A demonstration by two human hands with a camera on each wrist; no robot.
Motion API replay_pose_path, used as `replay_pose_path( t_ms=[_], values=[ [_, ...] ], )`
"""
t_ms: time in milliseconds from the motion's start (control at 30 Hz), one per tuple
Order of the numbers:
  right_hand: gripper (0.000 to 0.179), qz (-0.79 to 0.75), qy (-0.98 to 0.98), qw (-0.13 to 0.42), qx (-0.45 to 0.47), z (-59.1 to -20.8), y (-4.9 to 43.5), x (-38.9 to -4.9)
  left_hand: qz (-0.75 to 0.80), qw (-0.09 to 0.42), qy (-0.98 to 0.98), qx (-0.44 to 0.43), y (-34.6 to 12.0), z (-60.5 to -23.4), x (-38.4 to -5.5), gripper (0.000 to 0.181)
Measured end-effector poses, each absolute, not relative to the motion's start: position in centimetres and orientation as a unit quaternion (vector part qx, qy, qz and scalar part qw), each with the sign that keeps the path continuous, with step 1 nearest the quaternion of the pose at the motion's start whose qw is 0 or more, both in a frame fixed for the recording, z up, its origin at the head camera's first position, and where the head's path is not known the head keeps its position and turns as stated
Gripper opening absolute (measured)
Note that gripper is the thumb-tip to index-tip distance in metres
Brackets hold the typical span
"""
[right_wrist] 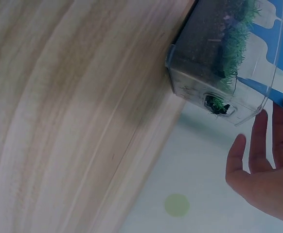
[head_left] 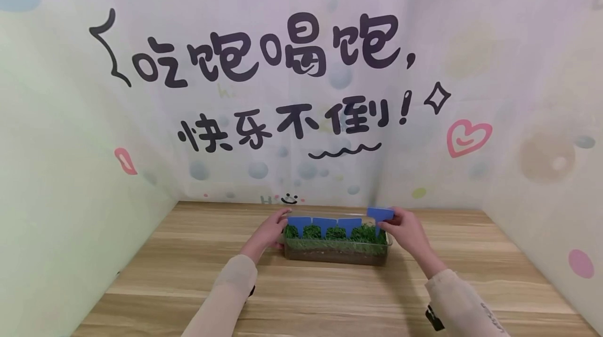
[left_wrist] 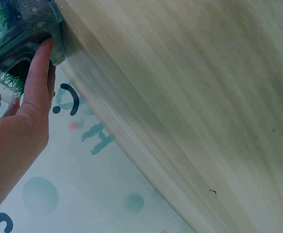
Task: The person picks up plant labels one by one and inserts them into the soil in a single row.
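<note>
A clear plastic box (head_left: 330, 257) with brown soil at its bottom and green grass (head_left: 336, 234) on top stands toward the back of the table. My left hand (head_left: 267, 231) grips its left end, one long finger lying along the end wall (left_wrist: 56, 51). Between thumb and fingers, my right hand (head_left: 406, 231) pinches a blue T-shaped plant label (head_left: 379, 214) at the box's right end. The label's pointed stem (right_wrist: 253, 86) reaches down to the grass, inside the clear wall. Three similar blue plant labels (head_left: 325, 222) stand in a row in the grass to its left.
Under the box is a wood-grain table (head_left: 320, 300). A pale printed curtain (head_left: 282, 175) with black lettering rises right behind the table's back edge, and pale walls (head_left: 532, 185) close in both sides.
</note>
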State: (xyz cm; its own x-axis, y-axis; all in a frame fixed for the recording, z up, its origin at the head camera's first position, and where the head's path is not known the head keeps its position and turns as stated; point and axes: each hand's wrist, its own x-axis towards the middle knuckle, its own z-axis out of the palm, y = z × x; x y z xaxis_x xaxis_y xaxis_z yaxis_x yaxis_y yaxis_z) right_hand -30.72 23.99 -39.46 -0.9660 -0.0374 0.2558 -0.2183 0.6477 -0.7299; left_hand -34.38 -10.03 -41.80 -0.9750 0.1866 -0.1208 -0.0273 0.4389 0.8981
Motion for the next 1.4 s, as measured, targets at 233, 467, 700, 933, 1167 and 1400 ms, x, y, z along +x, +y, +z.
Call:
replay_pose_path(
  t_ms=[233,467,700,933,1167,1400],
  values=[
    [0.030,0.414,-0.901,0.107,0.071,-39.8,23.8,-31.1,0.527,0.101,0.842,0.048,-10.1,-41.8,-34.4,0.046],
    [0.027,0.419,-0.900,0.097,0.071,-40.2,23.7,-31.2,0.528,0.102,0.842,0.049,-10.1,-41.9,-34.4,0.046],
    [0.018,0.424,-0.897,0.103,0.069,-40.5,23.7,-31.1,0.525,0.101,0.843,0.049,-10.1,-41.8,-34.4,0.046],
    [0.020,0.425,-0.897,0.105,0.061,-40.4,23.7,-31.1,0.530,0.105,0.840,0.050,-10.1,-41.8,-34.4,0.046],
    [0.018,0.405,-0.907,0.098,0.058,-40.7,23.7,-31.6,0.524,0.099,0.844,0.051,-10.1,-41.9,-34.4,0.045],
    [0.018,0.393,-0.913,0.094,0.055,-40.9,23.7,-31.8,0.523,0.096,0.845,0.051,-10.0,-42.0,-34.5,0.045]
  ],
)
